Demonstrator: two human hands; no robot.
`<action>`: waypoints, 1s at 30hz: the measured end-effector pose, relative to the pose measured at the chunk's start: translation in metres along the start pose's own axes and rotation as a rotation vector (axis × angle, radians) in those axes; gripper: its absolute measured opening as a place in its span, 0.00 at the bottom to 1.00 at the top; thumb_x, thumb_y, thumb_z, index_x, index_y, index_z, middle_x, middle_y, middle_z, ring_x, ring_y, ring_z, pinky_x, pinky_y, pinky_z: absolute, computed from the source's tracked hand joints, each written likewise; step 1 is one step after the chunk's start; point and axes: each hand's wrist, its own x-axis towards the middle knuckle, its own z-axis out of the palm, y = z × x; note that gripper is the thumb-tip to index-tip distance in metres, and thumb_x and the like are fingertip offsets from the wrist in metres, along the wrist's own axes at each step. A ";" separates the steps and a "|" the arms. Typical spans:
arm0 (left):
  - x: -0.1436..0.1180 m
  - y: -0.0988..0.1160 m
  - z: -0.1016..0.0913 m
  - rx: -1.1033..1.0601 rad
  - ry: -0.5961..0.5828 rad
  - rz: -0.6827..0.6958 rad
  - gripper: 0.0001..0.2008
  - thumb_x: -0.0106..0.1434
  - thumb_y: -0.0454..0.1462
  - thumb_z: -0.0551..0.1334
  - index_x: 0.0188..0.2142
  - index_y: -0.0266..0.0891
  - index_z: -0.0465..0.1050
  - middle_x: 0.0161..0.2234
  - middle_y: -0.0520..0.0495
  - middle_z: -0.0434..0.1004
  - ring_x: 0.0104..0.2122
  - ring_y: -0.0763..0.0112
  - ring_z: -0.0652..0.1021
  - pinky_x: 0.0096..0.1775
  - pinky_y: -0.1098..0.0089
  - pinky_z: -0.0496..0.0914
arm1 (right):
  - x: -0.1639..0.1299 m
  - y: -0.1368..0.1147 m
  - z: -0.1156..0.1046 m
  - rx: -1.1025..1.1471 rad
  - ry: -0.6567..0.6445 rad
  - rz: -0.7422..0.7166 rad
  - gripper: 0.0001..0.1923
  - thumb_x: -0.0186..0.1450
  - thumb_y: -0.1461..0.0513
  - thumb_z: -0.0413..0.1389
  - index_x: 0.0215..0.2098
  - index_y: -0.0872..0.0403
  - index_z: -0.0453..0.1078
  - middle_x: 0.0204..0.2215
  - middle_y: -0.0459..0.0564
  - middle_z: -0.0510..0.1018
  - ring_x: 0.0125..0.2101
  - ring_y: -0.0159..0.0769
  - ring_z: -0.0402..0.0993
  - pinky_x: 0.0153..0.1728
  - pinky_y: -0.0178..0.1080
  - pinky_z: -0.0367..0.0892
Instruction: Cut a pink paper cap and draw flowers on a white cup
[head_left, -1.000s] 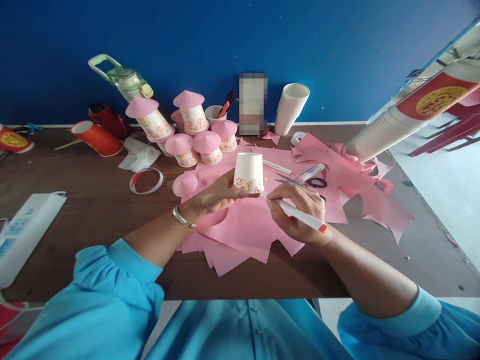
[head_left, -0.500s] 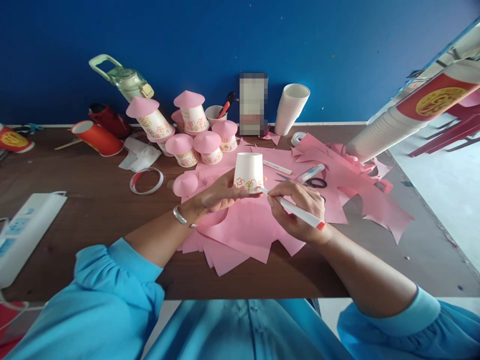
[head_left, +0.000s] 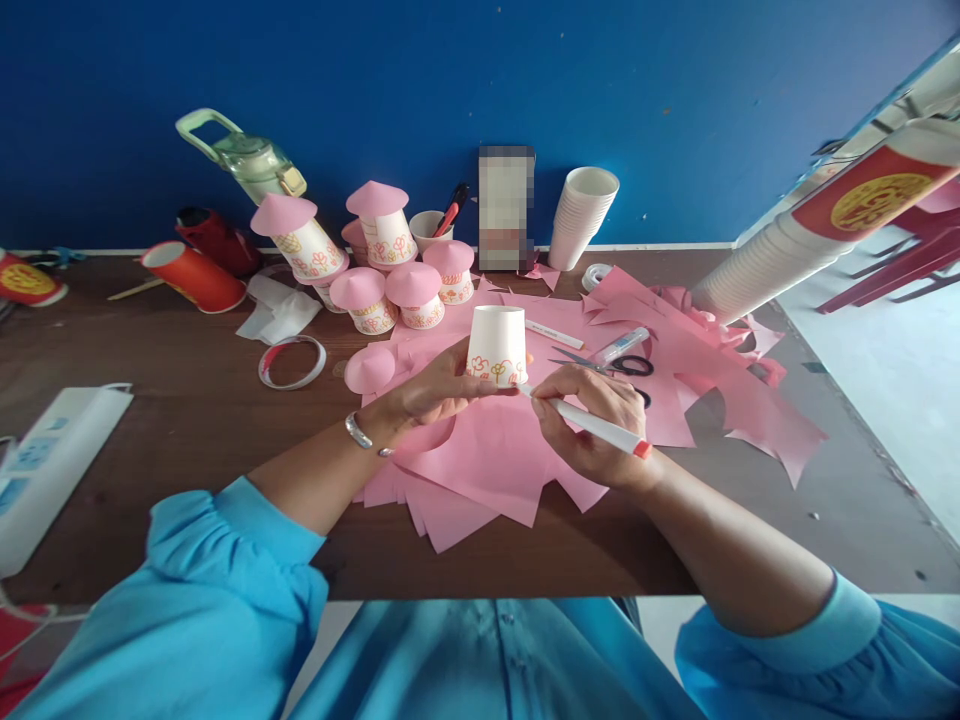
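An upside-down white paper cup [head_left: 498, 338] with red and yellow flower drawings round its lower rim is held by my left hand [head_left: 442, 385], fingers beneath it and thumb along its side. My right hand [head_left: 596, 415] grips a white marker pen [head_left: 600, 424] with a red end. The pen's tip is at the cup's lower right edge; whether it touches is hard to tell. Pink paper sheets [head_left: 487, 470] lie under both hands. Just beyond the right hand are scissors [head_left: 634, 366] and a second white marker [head_left: 555, 335].
Several decorated cups with pink cone roofs [head_left: 415, 285] stand at the back left, near a green bottle [head_left: 259, 165]. A stack of white cups [head_left: 585, 215] leans by a phone [head_left: 507, 205]. A tape roll [head_left: 292, 362] and a power strip [head_left: 64, 470] lie left.
The marker's tip has shifted slightly down at the cup's lower edge, and my right hand has moved a little with it. The cup stays almost where it was.
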 end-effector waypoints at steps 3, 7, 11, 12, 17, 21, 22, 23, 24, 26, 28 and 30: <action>-0.001 0.003 0.003 0.018 -0.001 0.000 0.19 0.53 0.51 0.80 0.38 0.44 0.84 0.49 0.44 0.84 0.54 0.52 0.83 0.55 0.57 0.80 | 0.000 0.000 0.000 -0.017 0.013 -0.007 0.07 0.70 0.68 0.56 0.37 0.49 0.67 0.26 0.41 0.81 0.22 0.30 0.76 0.25 0.34 0.70; -0.002 0.006 0.006 0.026 0.002 0.009 0.21 0.48 0.55 0.81 0.34 0.45 0.85 0.47 0.46 0.84 0.52 0.53 0.83 0.56 0.56 0.80 | -0.001 0.001 0.000 -0.026 0.031 -0.025 0.07 0.70 0.68 0.56 0.38 0.48 0.67 0.26 0.41 0.81 0.22 0.31 0.76 0.26 0.35 0.72; -0.001 0.007 0.006 0.041 -0.019 0.009 0.23 0.49 0.56 0.80 0.36 0.44 0.85 0.48 0.45 0.84 0.54 0.50 0.83 0.56 0.54 0.79 | -0.001 0.001 0.001 -0.013 0.016 -0.031 0.07 0.70 0.68 0.56 0.38 0.49 0.67 0.26 0.42 0.81 0.23 0.30 0.77 0.26 0.34 0.72; -0.001 0.007 0.006 0.039 -0.024 0.005 0.23 0.50 0.55 0.80 0.38 0.44 0.84 0.48 0.44 0.84 0.54 0.50 0.83 0.57 0.54 0.79 | -0.001 0.001 0.001 -0.010 0.014 -0.032 0.07 0.70 0.68 0.56 0.39 0.49 0.67 0.26 0.42 0.81 0.23 0.30 0.78 0.26 0.34 0.72; 0.000 0.001 0.002 0.011 -0.017 -0.036 0.23 0.58 0.46 0.78 0.51 0.44 0.80 0.49 0.44 0.84 0.52 0.54 0.83 0.56 0.53 0.77 | -0.001 0.001 0.002 0.000 0.013 -0.035 0.07 0.70 0.68 0.56 0.39 0.49 0.67 0.27 0.42 0.81 0.24 0.30 0.78 0.26 0.34 0.73; 0.002 -0.003 -0.002 -0.005 -0.013 -0.050 0.20 0.61 0.39 0.77 0.52 0.44 0.78 0.50 0.45 0.84 0.52 0.57 0.83 0.56 0.56 0.77 | -0.001 0.002 0.002 -0.014 0.010 -0.033 0.07 0.71 0.68 0.56 0.39 0.49 0.67 0.28 0.42 0.81 0.24 0.30 0.78 0.27 0.34 0.73; 0.002 -0.004 -0.002 -0.004 -0.015 -0.049 0.20 0.61 0.39 0.77 0.52 0.44 0.78 0.50 0.45 0.84 0.52 0.58 0.83 0.56 0.57 0.77 | -0.002 0.002 0.003 -0.016 0.011 -0.033 0.07 0.71 0.68 0.56 0.39 0.49 0.67 0.28 0.42 0.81 0.25 0.30 0.78 0.27 0.35 0.73; 0.002 -0.004 -0.002 -0.003 -0.018 -0.048 0.20 0.61 0.38 0.77 0.51 0.44 0.79 0.50 0.45 0.84 0.52 0.58 0.83 0.56 0.57 0.77 | -0.002 0.002 0.003 -0.017 0.012 -0.033 0.07 0.71 0.68 0.56 0.39 0.49 0.67 0.28 0.42 0.82 0.25 0.30 0.78 0.27 0.35 0.73; 0.001 -0.003 -0.002 0.000 -0.021 -0.049 0.19 0.61 0.38 0.76 0.51 0.44 0.79 0.49 0.46 0.84 0.52 0.58 0.83 0.56 0.57 0.76 | -0.002 0.002 0.002 -0.017 0.013 -0.032 0.07 0.71 0.68 0.56 0.39 0.49 0.67 0.29 0.42 0.82 0.25 0.30 0.79 0.27 0.35 0.73; 0.001 -0.002 -0.002 0.002 -0.023 -0.049 0.19 0.61 0.39 0.77 0.51 0.44 0.79 0.49 0.46 0.84 0.52 0.59 0.83 0.56 0.58 0.76 | -0.001 0.002 0.002 -0.014 0.013 -0.028 0.07 0.71 0.68 0.56 0.39 0.49 0.67 0.29 0.42 0.82 0.25 0.30 0.79 0.27 0.35 0.73; 0.002 -0.002 -0.001 0.008 -0.018 -0.052 0.20 0.60 0.40 0.77 0.50 0.43 0.79 0.48 0.46 0.83 0.51 0.60 0.83 0.55 0.60 0.76 | -0.002 0.001 0.002 -0.008 0.007 -0.023 0.07 0.71 0.68 0.56 0.39 0.49 0.67 0.28 0.42 0.81 0.25 0.31 0.79 0.27 0.35 0.73; 0.003 -0.001 0.000 0.017 -0.010 -0.057 0.21 0.58 0.40 0.78 0.49 0.43 0.78 0.47 0.47 0.83 0.50 0.61 0.82 0.53 0.61 0.76 | -0.002 0.002 0.002 0.003 0.000 -0.021 0.07 0.71 0.68 0.56 0.39 0.49 0.67 0.28 0.43 0.81 0.25 0.31 0.79 0.27 0.35 0.73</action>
